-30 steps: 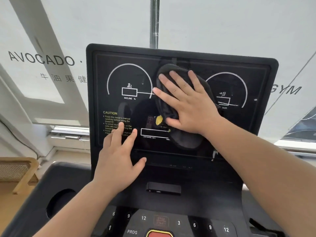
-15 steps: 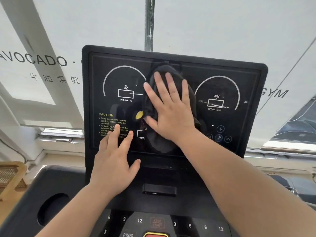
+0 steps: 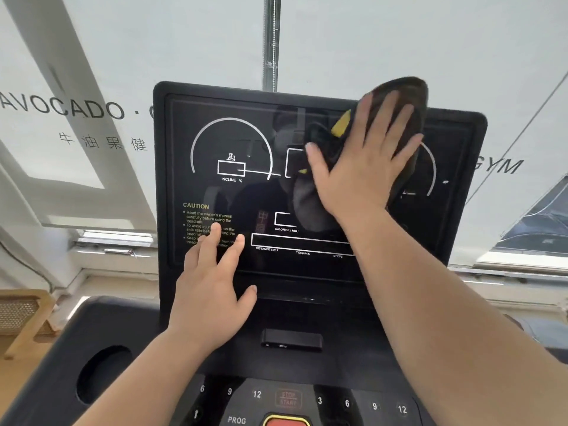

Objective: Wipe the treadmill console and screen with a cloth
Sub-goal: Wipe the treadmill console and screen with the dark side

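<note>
Shifted from screen (image 3: pixel 233 142) centre to its far right top edge, dark cloth (image 3: pixel 410 96) is pressed flat by right hand (image 3: pixel 362 170), fingers (image 3: pixel 386 118) straight, spread. Left hand (image 3: pixel 209 299) is rested on screen's near left corner, fingers extended, nothing held.

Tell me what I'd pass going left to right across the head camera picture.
From the left: wooden chair → round cup hole in the console → left hand resting on the screen → right hand pressing the cloth flat against the screen → GYM lettering.
</note>
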Tool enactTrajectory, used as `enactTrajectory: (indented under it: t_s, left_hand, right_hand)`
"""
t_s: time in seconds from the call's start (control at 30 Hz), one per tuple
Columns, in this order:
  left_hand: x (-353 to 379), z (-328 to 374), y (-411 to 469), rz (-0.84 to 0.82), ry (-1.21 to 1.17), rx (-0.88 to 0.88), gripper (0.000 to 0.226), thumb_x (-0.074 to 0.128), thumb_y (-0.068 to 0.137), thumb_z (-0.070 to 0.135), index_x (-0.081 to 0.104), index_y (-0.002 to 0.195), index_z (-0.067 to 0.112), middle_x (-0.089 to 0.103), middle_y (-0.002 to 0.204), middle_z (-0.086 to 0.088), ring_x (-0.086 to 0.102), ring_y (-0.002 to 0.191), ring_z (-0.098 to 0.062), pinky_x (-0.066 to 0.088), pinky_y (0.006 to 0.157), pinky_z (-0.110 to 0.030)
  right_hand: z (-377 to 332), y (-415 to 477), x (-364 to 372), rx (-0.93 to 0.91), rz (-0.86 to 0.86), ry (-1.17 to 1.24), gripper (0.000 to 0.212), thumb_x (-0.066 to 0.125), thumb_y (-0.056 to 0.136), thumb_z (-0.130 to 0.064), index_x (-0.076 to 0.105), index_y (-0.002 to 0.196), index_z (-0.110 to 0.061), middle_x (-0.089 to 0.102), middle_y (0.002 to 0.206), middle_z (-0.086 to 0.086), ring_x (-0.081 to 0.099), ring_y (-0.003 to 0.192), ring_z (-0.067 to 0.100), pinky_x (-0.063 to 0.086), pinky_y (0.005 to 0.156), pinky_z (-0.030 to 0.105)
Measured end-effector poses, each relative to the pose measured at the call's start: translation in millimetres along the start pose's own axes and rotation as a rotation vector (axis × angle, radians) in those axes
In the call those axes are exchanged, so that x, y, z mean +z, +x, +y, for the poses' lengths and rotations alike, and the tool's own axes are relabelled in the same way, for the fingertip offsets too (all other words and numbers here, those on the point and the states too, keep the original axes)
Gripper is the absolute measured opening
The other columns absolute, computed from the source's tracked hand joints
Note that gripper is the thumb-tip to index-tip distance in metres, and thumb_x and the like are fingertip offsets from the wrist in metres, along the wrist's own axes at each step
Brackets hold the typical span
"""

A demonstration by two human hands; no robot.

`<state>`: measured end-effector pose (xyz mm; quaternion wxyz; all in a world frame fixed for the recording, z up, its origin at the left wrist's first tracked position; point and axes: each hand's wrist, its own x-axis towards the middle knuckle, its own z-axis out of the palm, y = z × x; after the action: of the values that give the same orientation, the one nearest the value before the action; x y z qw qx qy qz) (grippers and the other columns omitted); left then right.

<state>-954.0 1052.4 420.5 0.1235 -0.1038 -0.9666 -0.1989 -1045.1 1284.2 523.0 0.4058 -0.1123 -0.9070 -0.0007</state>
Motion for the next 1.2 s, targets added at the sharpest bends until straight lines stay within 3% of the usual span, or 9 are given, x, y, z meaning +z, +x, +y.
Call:
enactTrajectory:
  t_s: [0.1,0.2,0.27,0.53,0.7,0.77,1.07,1.13,1.2]
  left_hand:
    - [1,-1,0,0.005,0.02,0.011,0.084,0.075,0.077,0.045,0.038,0.152,0.029,0.019,0.164,-0.007,0.023,0.138,-0.033,0.051,0.091,-0.051]
    - [1,2,0,0.006,0.022,-0.006,0.084,0.074,0.079,0.045,0.037,0.153,0.029,0.019,0.164,-0.008,0.02,0.139,-0.033,0.049,0.095,-0.051]
    - [1,5,1,0.024,0.007,-0.022,0.081,0.074,0.08,0.044,0.04,0.152,0.027,0.022,0.163,-0.01,0.021,0.138,-0.032,0.047,0.098,-0.052]
    - [-3,16,1,0.01,-0.041,-0.072,0.078,0.072,0.082,0.045,0.042,0.15,0.024,0.02,0.164,-0.01,0.022,0.142,-0.034,0.04,0.107,-0.048]
    - [-6,18,3,0.007,-0.099,-0.11,0.074,0.072,0.083,0.04,0.043,0.15,0.027,0.017,0.165,-0.004,0.018,0.145,-0.031,0.03,0.114,-0.045]
    - [-7,16,2,-0.004,-0.065,-0.109,0.073,0.071,0.082,0.042,0.044,0.149,0.028,0.021,0.164,-0.005,0.021,0.145,-0.032,0.03,0.114,-0.049]
    - [-7,56,11,0.079,0.128,0.117,0.078,0.071,0.073,0.052,0.052,0.14,0.017,0.041,0.149,-0.014,0.044,0.13,-0.035,0.042,0.103,-0.053]
    - [-1,71,13,0.054,0.133,0.189,0.08,0.065,0.073,0.055,0.051,0.142,0.017,0.04,0.151,-0.012,0.044,0.131,-0.034,0.044,0.103,-0.052]
    - [6,83,13,0.019,0.15,0.211,0.082,0.06,0.074,0.059,0.049,0.144,0.018,0.037,0.154,-0.012,0.042,0.133,-0.035,0.044,0.104,-0.053]
  right_hand:
    - [-20,-33,14,-0.747,-0.055,-0.022,0.088,0.043,0.093,-0.07,0.02,0.165,-0.024,0.013,0.172,0.013,0.01,0.159,0.037,-0.005,0.125,0.061]
    - [-5,-20,16,-0.972,-0.089,-0.052,0.082,0.043,0.093,-0.065,0.021,0.164,-0.03,0.014,0.173,0.006,0.01,0.16,0.032,0.001,0.127,0.058]
    - [6,-5,11,-0.902,-0.065,-0.037,0.082,0.046,0.092,-0.065,0.023,0.164,-0.032,0.016,0.173,0.005,0.012,0.159,0.031,0.002,0.128,0.057]
    - [2,2,0,-0.031,0.009,0.044,0.086,0.041,0.095,-0.065,0.012,0.166,-0.026,0.005,0.174,0.012,0.002,0.159,0.038,-0.001,0.125,0.063]
    - [-17,-51,19,-0.753,-0.087,0.033,0.081,0.048,0.093,-0.059,0.023,0.164,-0.027,0.015,0.173,0.005,0.01,0.16,0.032,0.003,0.127,0.06]
    - [5,-48,22,-0.871,-0.085,0.013,0.081,0.048,0.092,-0.059,0.025,0.164,-0.03,0.017,0.173,0.003,0.012,0.159,0.03,0.006,0.127,0.058]
    - [91,15,-9,-0.058,-0.031,0.004,0.09,0.046,0.091,-0.067,0.011,0.165,-0.031,0.005,0.174,0.011,0.003,0.159,0.038,0.002,0.126,0.063]
    - [75,4,-6,0.012,-0.014,0.008,0.091,0.044,0.092,-0.068,0.011,0.165,-0.025,0.006,0.173,0.015,0.004,0.158,0.041,0.002,0.125,0.066]
    - [64,-17,0,-0.142,-0.043,-0.011,0.095,0.042,0.091,-0.072,0.012,0.165,-0.021,0.005,0.172,0.018,0.003,0.158,0.042,-0.002,0.124,0.065]
